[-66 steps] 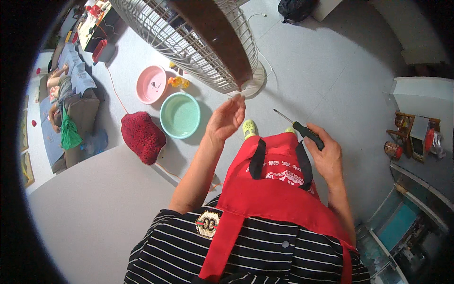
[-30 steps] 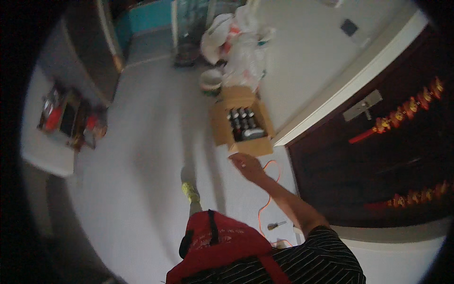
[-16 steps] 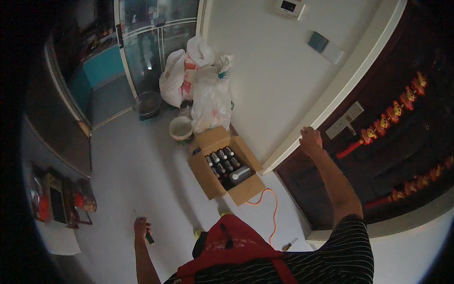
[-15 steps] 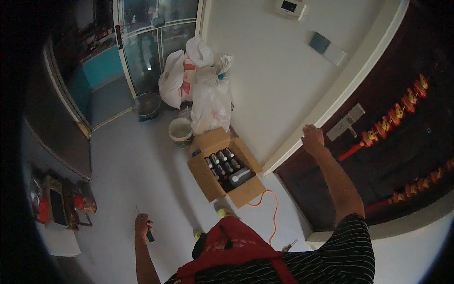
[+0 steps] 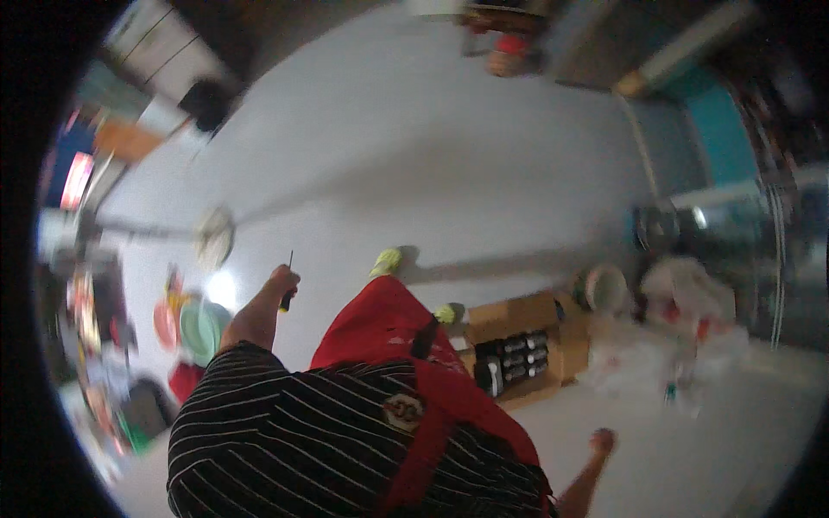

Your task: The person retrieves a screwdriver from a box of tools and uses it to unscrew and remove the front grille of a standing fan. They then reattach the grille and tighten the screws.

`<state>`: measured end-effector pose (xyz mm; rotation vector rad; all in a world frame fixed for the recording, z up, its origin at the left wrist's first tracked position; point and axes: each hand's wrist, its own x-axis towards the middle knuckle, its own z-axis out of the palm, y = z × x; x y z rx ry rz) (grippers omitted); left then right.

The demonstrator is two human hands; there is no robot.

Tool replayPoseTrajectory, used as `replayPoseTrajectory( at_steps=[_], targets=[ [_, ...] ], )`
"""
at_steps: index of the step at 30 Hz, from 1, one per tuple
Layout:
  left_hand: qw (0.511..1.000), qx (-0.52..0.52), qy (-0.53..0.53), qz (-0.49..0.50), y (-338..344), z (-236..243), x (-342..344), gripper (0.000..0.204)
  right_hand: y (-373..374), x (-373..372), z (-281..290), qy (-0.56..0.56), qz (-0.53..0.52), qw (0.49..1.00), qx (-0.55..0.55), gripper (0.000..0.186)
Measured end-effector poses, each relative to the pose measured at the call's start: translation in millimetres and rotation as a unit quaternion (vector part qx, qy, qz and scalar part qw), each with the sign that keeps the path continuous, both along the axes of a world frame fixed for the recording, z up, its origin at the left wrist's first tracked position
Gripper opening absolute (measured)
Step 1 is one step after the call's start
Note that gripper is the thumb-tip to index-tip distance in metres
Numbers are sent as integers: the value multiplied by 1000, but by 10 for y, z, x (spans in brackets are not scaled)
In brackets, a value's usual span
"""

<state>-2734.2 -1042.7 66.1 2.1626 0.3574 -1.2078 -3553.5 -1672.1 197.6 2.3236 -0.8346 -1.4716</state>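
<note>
My left hand (image 5: 281, 281) is closed around a screwdriver (image 5: 286, 301). Its dark handle shows below the fist and its thin shaft points up past the fingers, away from me over the floor. Low on the right, my right hand (image 5: 602, 441) is held out beside the wall, small and smeared by motion, so its fingers do not read clearly. Nearest to that hand is an open cardboard box (image 5: 570, 350) holding several dark bottles (image 5: 513, 356), just right of my red apron (image 5: 380, 332).
White plastic bags (image 5: 686, 289) and a white bucket (image 5: 606, 289) stand beyond the box at the right. A fan with a round base (image 5: 214, 237) stands on the floor at the left, near a pale green basin (image 5: 203, 330). A glass door (image 5: 734, 259) lies far right.
My view has swung left, so the box and bags now lie to my right. The right hand, earlier at the door frame, is now lower right. The screwdriver stays in my left hand.
</note>
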Motion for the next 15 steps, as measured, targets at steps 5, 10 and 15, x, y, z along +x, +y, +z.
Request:
replayPoseTrajectory(
  at_steps=[5, 10, 15],
  targets=[
    [991, 43, 38, 121, 720, 124, -912, 19, 857, 3124, -879, -160, -69, 948, 267, 27],
    [954, 134, 38, -265, 899, 124, -1282, 29, 1481, 5224, -49, -412, -331, 795, 296, 20],
    [993, -3, 72, -95, 99, -558, 475, 20, 1653, 5363, 554, -419, -307, 826, 218, 22]
  ],
)
